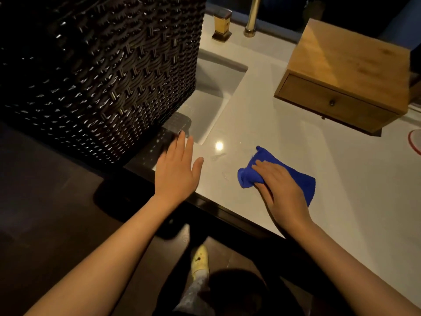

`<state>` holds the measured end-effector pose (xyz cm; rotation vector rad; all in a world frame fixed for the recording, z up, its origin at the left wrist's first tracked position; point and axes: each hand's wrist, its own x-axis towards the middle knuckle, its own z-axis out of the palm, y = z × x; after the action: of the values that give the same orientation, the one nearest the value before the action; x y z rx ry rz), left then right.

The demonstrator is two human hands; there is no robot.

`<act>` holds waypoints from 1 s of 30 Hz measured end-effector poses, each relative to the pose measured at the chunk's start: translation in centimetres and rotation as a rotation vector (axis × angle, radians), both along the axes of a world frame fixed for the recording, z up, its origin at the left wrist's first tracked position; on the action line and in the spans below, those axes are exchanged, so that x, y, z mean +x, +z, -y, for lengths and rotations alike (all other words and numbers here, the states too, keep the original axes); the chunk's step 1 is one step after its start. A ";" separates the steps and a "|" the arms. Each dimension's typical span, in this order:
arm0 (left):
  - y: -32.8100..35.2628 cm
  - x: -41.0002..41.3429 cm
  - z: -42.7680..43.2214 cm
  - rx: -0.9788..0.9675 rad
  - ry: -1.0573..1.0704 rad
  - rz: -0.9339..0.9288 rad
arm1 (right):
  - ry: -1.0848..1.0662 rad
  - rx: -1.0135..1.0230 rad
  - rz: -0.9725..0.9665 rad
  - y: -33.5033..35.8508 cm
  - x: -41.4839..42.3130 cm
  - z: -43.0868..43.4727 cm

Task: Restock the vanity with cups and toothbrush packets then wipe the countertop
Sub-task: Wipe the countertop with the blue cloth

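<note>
A bunched blue cloth (300,181) lies on the pale countertop (284,137) near its front edge. My right hand (279,185) presses down on the cloth, fingers curled over its left end. To its left, my left hand (176,169) rests flat at the counter's front edge with fingers spread, holding nothing; its fingertips reach the base of a big dark woven basket (98,71). No cups or toothbrush packets are visible.
The basket stands on the counter's left part and hides part of the sunken white sink (216,87). A wooden drawer box (346,74) sits at the back right. Gold tap fittings (251,17) rise behind the sink. A red-rimmed object (415,142) shows at the right edge.
</note>
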<state>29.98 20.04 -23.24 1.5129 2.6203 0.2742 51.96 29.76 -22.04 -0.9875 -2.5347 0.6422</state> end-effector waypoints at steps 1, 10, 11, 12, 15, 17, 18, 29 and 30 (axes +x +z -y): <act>0.0 0.0 0.0 -0.001 0.001 -0.002 | -0.080 -0.052 -0.108 0.2 0.0 -0.1; 0.2 0.0 0.0 -0.003 -0.005 0.010 | -0.121 -0.239 -0.037 1.7 -6.1 -3.0; 0.2 0.0 0.0 -0.003 -0.007 0.009 | 0.022 -0.123 0.179 1.3 -6.2 -3.4; 0.2 0.0 0.0 -0.007 -0.008 0.008 | 0.140 0.000 0.338 0.9 -6.0 -4.0; 0.2 -0.1 0.0 -0.009 -0.004 0.010 | 0.281 0.165 0.481 0.4 -5.3 -5.3; 0.1 0.0 -0.1 -0.013 0.000 0.013 | 0.289 0.190 0.493 0.2 -5.4 -5.8; 0.1 0.0 -0.1 -0.014 0.002 0.013 | 0.289 0.200 0.495 0.2 -5.6 -5.9; 0.3 0.2 -0.2 -0.036 0.023 0.007 | 0.308 0.223 0.328 -0.8 -12.6 -9.1; 0.3 0.1 -0.2 -0.041 0.025 0.005 | 0.323 0.234 0.295 -0.8 -13.5 -9.7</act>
<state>30.11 20.24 -22.92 1.4661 2.6254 0.2249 38.48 39.48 -22.85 -0.6359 -2.9799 0.2830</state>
